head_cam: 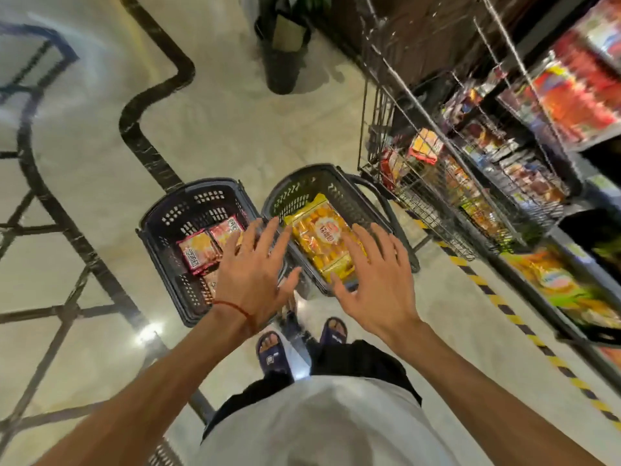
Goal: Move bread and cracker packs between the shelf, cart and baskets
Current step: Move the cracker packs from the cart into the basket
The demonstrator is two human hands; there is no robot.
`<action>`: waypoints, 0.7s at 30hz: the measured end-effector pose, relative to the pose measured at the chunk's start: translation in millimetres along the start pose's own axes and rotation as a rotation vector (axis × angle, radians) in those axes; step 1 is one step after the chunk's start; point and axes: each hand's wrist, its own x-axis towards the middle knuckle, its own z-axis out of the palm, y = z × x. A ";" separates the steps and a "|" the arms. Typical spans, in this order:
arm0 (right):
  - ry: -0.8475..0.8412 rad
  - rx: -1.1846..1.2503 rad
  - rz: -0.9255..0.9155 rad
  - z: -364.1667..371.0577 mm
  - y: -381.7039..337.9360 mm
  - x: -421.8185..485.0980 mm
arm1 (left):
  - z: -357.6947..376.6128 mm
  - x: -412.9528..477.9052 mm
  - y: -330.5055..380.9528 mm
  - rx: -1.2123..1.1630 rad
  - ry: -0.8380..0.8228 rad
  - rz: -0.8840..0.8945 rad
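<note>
One yellow pack (319,237) lies lengthwise in right basket (304,171); left hand (255,274), right hand (373,284) spread, empty.

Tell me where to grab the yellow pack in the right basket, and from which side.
Come from above and take the yellow pack by its two long edges, mid-length. It lies face up along the basket, whose walls block the sides. It looks wide, so probably one hand per edge: left hand, right hand, both open now.

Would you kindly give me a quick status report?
Open, empty: left hand, right hand. One yellow pack in right basket; pink packs in left basket. Nothing blocking.
</note>
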 end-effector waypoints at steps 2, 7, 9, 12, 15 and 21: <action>0.039 0.001 0.065 -4.8 22.3 -19.9 | -6.4 5.7 23.4 0.018 -0.020 0.065; 0.067 -0.030 0.234 -12.5 86.5 -66.3 | -9.4 22.0 95.8 0.051 -0.039 0.204; 0.095 -0.028 0.275 -14.6 117.7 -84.1 | -8.2 27.7 130.3 0.066 -0.042 0.240; 0.140 -0.015 0.319 -18.9 170.6 -109.0 | -5.4 37.1 190.6 0.084 -0.006 0.292; 0.168 0.006 0.332 -24.2 230.8 -130.7 | -5.3 48.1 257.1 0.085 0.020 0.307; 0.140 0.012 0.285 -39.7 353.5 -154.6 | -4.5 76.8 381.1 0.092 0.026 0.254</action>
